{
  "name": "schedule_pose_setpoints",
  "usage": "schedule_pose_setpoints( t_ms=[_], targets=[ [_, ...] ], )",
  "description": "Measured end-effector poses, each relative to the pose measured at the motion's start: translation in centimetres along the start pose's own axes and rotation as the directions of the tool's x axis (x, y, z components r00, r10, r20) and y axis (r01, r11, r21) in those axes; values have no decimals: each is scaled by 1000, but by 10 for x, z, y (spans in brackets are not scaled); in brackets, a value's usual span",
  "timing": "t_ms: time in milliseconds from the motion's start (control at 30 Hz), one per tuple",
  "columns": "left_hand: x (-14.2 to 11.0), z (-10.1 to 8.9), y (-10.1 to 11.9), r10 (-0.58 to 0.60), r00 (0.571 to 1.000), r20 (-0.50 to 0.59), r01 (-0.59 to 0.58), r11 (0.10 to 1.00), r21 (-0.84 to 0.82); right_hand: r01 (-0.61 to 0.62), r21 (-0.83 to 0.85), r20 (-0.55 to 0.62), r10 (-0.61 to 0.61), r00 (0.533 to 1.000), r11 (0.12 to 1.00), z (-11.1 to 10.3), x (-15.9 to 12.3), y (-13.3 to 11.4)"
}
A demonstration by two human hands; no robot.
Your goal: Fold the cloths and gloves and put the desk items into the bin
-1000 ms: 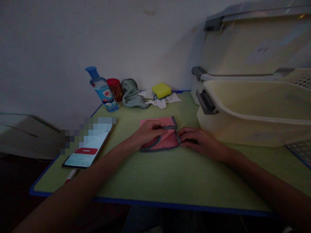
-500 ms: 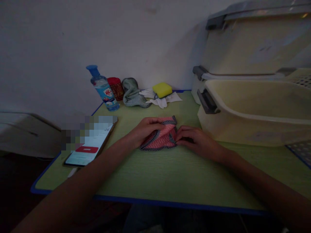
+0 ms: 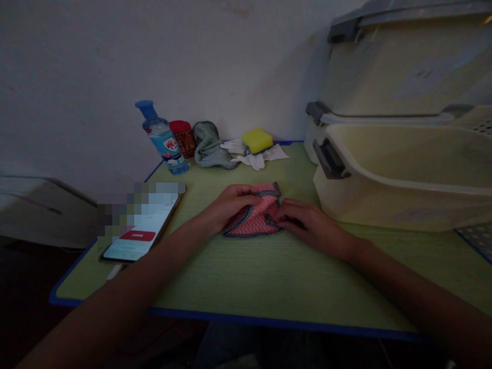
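A pink cloth (image 3: 249,224) with a black-and-white edging lies partly folded on the green table (image 3: 246,277). My left hand (image 3: 234,205) grips its left and upper part, the thumb on top and the fingers partly hidden behind the fold. At the cloth's right edge, my right hand (image 3: 302,219) pinches the edging between thumb and fingers. A small flap of the trim is turned over beside the right fingertips.
Left of my forearm lies a phone (image 3: 144,225) with a lit screen. Along the back stand a blue-capped bottle (image 3: 167,143), a red-lidded jar (image 3: 184,138), a grey cloth (image 3: 211,148), white gloves (image 3: 255,160) and a yellow sponge (image 3: 257,141). Cream plastic bins (image 3: 384,205) fill the right side.
My right hand has shifted slightly left, further onto the cloth's right edge, and the small trim flap has moved with it. My left hand stays in place on the cloth.
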State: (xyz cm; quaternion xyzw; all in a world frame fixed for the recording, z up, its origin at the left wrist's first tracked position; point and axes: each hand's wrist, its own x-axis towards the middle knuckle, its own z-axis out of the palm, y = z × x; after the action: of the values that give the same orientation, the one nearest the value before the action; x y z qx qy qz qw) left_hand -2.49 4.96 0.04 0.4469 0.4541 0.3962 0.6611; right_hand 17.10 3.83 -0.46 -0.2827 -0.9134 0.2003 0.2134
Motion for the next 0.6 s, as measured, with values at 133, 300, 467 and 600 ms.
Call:
schedule_pose_setpoints(
  t_ms=[133, 300, 467, 600],
  targets=[
    [-1, 2, 1, 34, 999, 13, -34, 998, 51, 75, -27, 2, -75, 997, 997, -1, -2, -1],
    [0, 4, -4, 163, 974, 160, -201, 944, 262, 90, -57, 26, -88, 996, 994, -3, -3, 0],
    [-3, 6, -9, 218, 938, 270, -323, 832, 451, 81, -68, 52, -77, 996, 994, -6, -6, 1],
    [-10, 6, -6, 272, 884, 380, -461, 637, 617, 77, -106, 36, -73, 997, 991, -6, -7, 2]
  ],
)
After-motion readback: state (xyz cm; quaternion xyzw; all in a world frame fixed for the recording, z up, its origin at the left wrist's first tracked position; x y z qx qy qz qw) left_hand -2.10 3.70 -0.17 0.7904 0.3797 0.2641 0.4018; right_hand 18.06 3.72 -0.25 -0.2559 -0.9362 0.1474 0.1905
